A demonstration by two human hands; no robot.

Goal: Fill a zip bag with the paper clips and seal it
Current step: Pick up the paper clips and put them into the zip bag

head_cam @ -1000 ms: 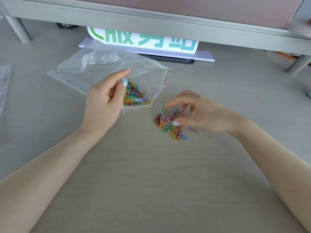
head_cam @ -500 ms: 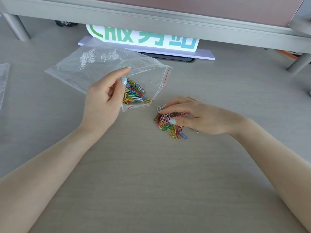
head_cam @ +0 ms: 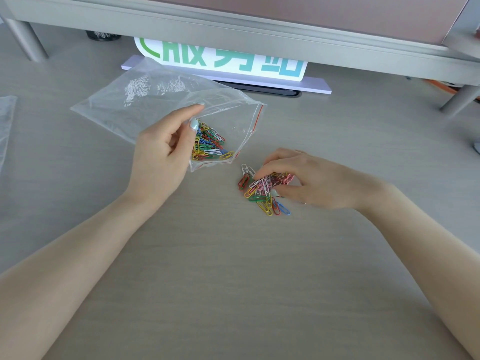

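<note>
A clear zip bag with a red seal line lies on the table, its mouth facing right. My left hand pinches the near edge of the mouth and holds it open. Several coloured paper clips lie inside the bag near the mouth. A loose pile of paper clips sits on the table just right of the bag. My right hand is on that pile, its fingers and thumb curled round a bunch of clips.
A white sign with green and blue letters stands on a pale board behind the bag, under a grey shelf on metal legs. Another clear plastic bag lies at the left edge.
My right hand has lowered onto the loose pile and closed its fingers around clips. My left hand and the bag have stayed put.
</note>
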